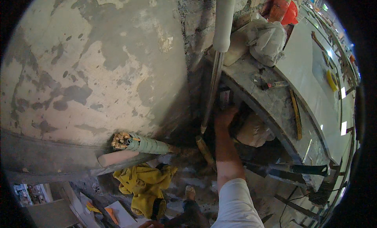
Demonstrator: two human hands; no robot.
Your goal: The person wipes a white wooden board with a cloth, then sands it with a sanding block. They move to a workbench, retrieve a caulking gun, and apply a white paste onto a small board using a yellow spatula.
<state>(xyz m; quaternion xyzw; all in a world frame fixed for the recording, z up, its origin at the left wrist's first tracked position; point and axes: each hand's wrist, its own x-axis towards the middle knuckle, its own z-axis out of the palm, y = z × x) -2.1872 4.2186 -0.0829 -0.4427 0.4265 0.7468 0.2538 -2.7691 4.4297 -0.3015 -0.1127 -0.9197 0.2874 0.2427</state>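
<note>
My right hand (225,117) reaches forward from a white sleeve into the dark gap under a grey stone workbench (251,90). Its fingers lie in shadow beside the lower end of a long metal bar (214,86) that leans upright there, with a white tube-like grip (224,20) at its top. Whether the hand holds anything is hidden. A wooden-handled tool (205,150) lies on the ground just left of my forearm. Only a sliver of my left hand (151,224) shows at the bottom edge, near my sandalled foot (190,192).
A patchy plaster wall (90,63) fills the left. At its foot lie a taped bundle of sticks (135,142), a pinkish pipe (118,157) and a yellow cloth (145,184). On the bench are a white bag (267,37), an orange container (280,6) and a yellow rule (296,114). Under it sits a beige sack (255,131).
</note>
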